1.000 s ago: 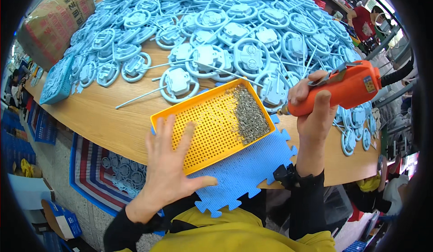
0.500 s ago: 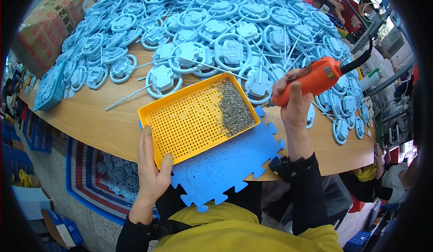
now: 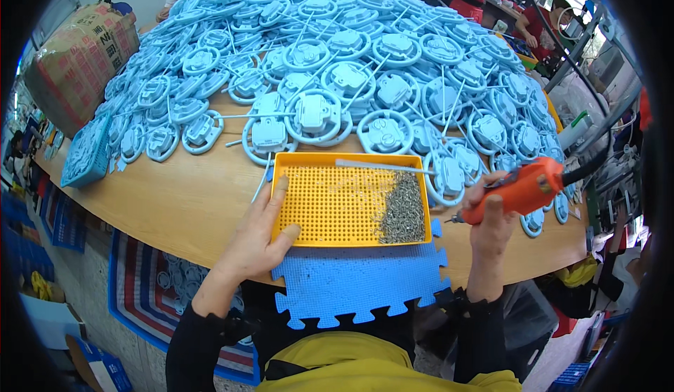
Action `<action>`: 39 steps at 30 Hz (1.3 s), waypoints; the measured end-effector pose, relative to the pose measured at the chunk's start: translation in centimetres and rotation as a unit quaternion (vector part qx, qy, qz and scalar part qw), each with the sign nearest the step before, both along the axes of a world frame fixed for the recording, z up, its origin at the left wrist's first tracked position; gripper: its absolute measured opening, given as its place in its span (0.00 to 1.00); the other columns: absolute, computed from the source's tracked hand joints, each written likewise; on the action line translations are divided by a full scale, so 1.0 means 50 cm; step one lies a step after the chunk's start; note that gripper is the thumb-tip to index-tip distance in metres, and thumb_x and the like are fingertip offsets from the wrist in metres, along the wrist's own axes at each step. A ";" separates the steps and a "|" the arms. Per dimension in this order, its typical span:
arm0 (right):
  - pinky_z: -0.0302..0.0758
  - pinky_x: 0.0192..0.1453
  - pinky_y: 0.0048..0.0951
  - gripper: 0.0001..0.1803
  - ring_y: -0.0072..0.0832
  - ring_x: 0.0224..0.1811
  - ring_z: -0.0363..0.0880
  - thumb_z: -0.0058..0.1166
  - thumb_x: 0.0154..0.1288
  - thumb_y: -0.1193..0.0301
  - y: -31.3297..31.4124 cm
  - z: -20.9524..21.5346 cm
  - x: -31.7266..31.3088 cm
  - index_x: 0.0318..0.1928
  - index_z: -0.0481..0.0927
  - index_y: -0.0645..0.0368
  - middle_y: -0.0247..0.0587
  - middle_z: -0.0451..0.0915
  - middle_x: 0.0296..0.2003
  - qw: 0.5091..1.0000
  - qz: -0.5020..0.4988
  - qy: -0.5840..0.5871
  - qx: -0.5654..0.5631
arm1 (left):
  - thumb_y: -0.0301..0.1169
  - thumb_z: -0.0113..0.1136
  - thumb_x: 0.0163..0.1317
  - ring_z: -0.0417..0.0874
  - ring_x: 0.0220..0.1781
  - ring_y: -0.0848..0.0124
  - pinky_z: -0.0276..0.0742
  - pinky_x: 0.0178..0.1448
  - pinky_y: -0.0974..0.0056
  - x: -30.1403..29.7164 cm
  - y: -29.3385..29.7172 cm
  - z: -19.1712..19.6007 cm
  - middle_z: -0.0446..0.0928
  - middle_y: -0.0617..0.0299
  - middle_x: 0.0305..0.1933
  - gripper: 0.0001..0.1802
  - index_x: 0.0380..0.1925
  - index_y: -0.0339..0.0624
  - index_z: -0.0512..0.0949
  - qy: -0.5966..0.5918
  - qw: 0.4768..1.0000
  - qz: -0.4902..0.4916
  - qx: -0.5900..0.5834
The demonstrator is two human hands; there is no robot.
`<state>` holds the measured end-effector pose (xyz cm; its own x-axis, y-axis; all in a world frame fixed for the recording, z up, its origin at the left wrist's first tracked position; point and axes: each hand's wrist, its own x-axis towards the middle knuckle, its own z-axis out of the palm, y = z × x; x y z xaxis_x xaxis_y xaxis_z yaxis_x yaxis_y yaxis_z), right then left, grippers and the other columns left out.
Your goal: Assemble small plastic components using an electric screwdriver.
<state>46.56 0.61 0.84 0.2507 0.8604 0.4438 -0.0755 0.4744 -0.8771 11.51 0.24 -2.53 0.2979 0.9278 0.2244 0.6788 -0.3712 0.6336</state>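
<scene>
My left hand (image 3: 254, 243) grips the left end of a shallow yellow perforated tray (image 3: 316, 213), thumb inside the near corner. Small metal screws (image 3: 404, 213) are heaped at the tray's right end. The tray rests partly on a blue foam mat (image 3: 365, 280) with jigsaw edges. My right hand (image 3: 491, 230) is wrapped round an orange electric screwdriver (image 3: 528, 187). Its bit points left, just beyond the tray's right side. A thin pale-blue rod (image 3: 382, 167) crosses the tray's far rim, reaching from a ring-shaped plastic part (image 3: 449, 178).
A large pile of light-blue ring-shaped parts (image 3: 344, 41) covers the far table (image 3: 189, 195). At the left stand a blue basket (image 3: 88, 160) and a big wrapped sack (image 3: 81, 62). A black cable trails from the screwdriver. Other people (image 3: 540, 30) sit across the table.
The tray has turned from slanted to nearly square with me and shifted right. My right hand has moved right and nearer with the screwdriver. The view has tilted up slightly.
</scene>
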 end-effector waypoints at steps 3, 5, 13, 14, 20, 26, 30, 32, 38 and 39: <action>0.66 0.32 0.27 0.31 0.24 0.27 0.68 0.62 0.58 0.47 -0.007 0.053 0.032 0.48 0.67 0.57 0.34 0.70 0.27 0.998 -0.015 -0.006 0.057 | 0.33 0.58 0.59 0.74 0.56 0.51 0.69 0.58 0.54 0.049 0.017 0.137 0.75 0.47 0.52 0.35 0.67 0.40 0.61 0.149 0.976 0.037 -0.154; 0.65 0.33 0.27 0.32 0.23 0.26 0.67 0.61 0.57 0.44 -0.001 0.075 0.034 0.48 0.67 0.56 0.33 0.69 0.27 0.997 -0.038 -0.031 0.066 | 0.34 0.60 0.58 0.76 0.51 0.53 0.71 0.53 0.54 0.093 0.070 0.173 0.76 0.50 0.46 0.33 0.64 0.41 0.64 0.175 0.984 -0.005 -0.030; 0.71 0.28 0.26 0.33 0.27 0.27 0.73 0.62 0.57 0.45 0.083 0.060 -0.085 0.48 0.67 0.58 0.37 0.73 0.27 0.982 0.131 0.109 0.086 | 0.42 0.63 0.52 0.72 0.58 0.50 0.71 0.58 0.51 0.355 0.374 0.109 0.77 0.52 0.50 0.37 0.62 0.45 0.66 0.248 0.941 -0.224 0.050; 0.71 0.28 0.25 0.33 0.27 0.26 0.73 0.64 0.56 0.47 0.084 0.059 -0.092 0.47 0.67 0.59 0.38 0.73 0.27 0.978 0.147 0.125 0.076 | 0.40 0.62 0.52 0.72 0.58 0.50 0.70 0.59 0.50 0.377 0.383 0.100 0.77 0.52 0.51 0.37 0.64 0.46 0.64 0.266 0.938 -0.221 0.040; 0.71 0.27 0.25 0.34 0.26 0.25 0.72 0.66 0.54 0.47 0.083 0.035 -0.099 0.46 0.67 0.60 0.38 0.73 0.26 0.975 0.176 0.123 0.054 | 0.33 0.58 0.52 0.71 0.60 0.49 0.70 0.59 0.51 0.442 0.389 0.088 0.77 0.48 0.52 0.37 0.66 0.47 0.63 0.315 0.923 -0.216 0.050; 0.69 0.26 0.24 0.34 0.25 0.25 0.71 0.68 0.54 0.50 0.087 0.044 -0.139 0.47 0.67 0.61 0.37 0.72 0.26 0.963 0.224 0.144 0.050 | 0.28 0.51 0.58 0.79 0.50 0.48 0.73 0.56 0.53 0.349 0.433 0.077 0.78 0.40 0.45 0.28 0.62 0.45 0.68 0.087 0.975 -0.193 0.067; 0.68 0.29 0.26 0.33 0.24 0.24 0.70 0.63 0.55 0.47 0.088 0.038 -0.163 0.47 0.68 0.60 0.35 0.71 0.25 0.969 0.215 0.114 0.046 | 0.29 0.51 0.65 0.74 0.32 0.75 0.72 0.38 0.68 0.219 0.396 0.155 0.74 0.61 0.29 0.22 0.59 0.42 0.72 -0.060 0.990 -0.121 -0.042; 0.67 0.31 0.28 0.34 0.24 0.25 0.69 0.59 0.56 0.41 0.090 0.034 -0.159 0.46 0.68 0.58 0.33 0.71 0.25 0.980 0.186 0.057 0.033 | 0.30 0.50 0.66 0.72 0.28 0.78 0.72 0.36 0.70 0.161 0.365 0.162 0.71 0.67 0.25 0.22 0.60 0.39 0.70 -0.198 0.974 -0.088 -0.060; 0.67 0.32 0.28 0.32 0.24 0.25 0.69 0.60 0.57 0.43 0.099 0.021 -0.191 0.46 0.68 0.57 0.34 0.71 0.25 0.980 0.185 0.070 0.017 | 0.33 0.50 0.69 0.81 0.33 0.71 0.81 0.44 0.64 -0.070 0.251 0.084 0.73 0.63 0.25 0.22 0.58 0.30 0.65 -0.509 0.844 -0.045 -0.162; 0.67 0.33 0.28 0.32 0.24 0.25 0.69 0.61 0.57 0.44 0.100 0.018 -0.195 0.46 0.68 0.57 0.34 0.71 0.25 0.981 0.180 0.066 0.013 | 0.33 0.50 0.69 0.81 0.34 0.68 0.82 0.45 0.62 -0.097 0.234 0.054 0.73 0.63 0.25 0.21 0.56 0.31 0.66 -0.566 0.808 -0.013 -0.165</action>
